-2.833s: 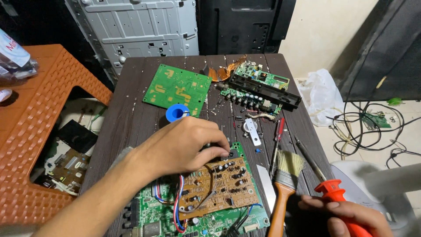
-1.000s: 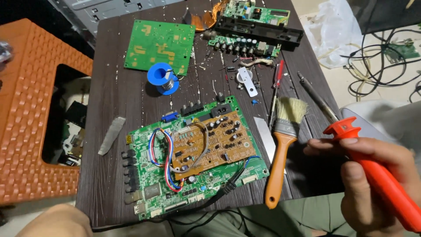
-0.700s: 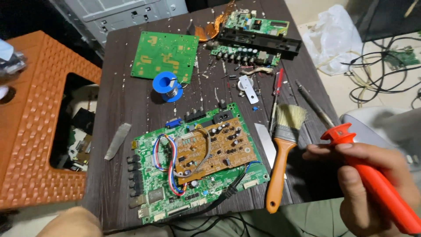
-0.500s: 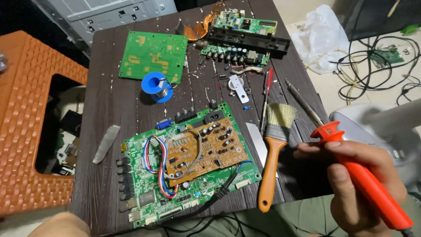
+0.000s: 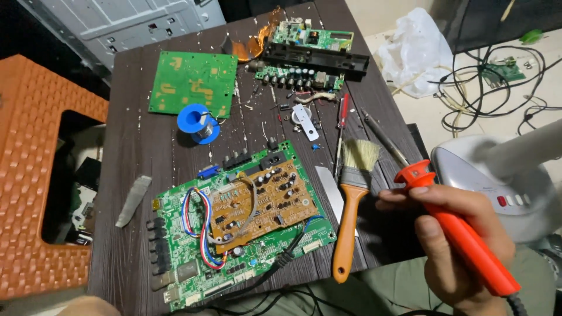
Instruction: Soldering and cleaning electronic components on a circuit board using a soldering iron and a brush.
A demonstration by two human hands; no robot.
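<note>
My right hand [image 5: 453, 240] grips the red handle of a soldering iron [image 5: 462, 237], its metal tip [image 5: 383, 137] pointing up-left over the dark wooden table [image 5: 134, 146]. To its left lies a paintbrush [image 5: 351, 205] with an orange handle. A green circuit board [image 5: 234, 228] with a brown board [image 5: 263, 202] and coloured wires on top lies near the table's front edge. Only a sliver of my left hand or forearm [image 5: 88, 305] shows at the bottom left corner, holding nothing that I can see.
A blue solder spool [image 5: 199, 124] and a bare green board [image 5: 193, 82] lie further back, more boards [image 5: 310, 52] at the far edge. A red screwdriver [image 5: 341, 126] and a metal blade [image 5: 133, 200] lie loose. An orange stool [image 5: 35, 175] stands left, a grey fan base [image 5: 497, 187] right.
My left hand has left the circuit board and dropped out toward the bottom left corner. My right hand has risen into view with the soldering iron. The view tilted down.
</note>
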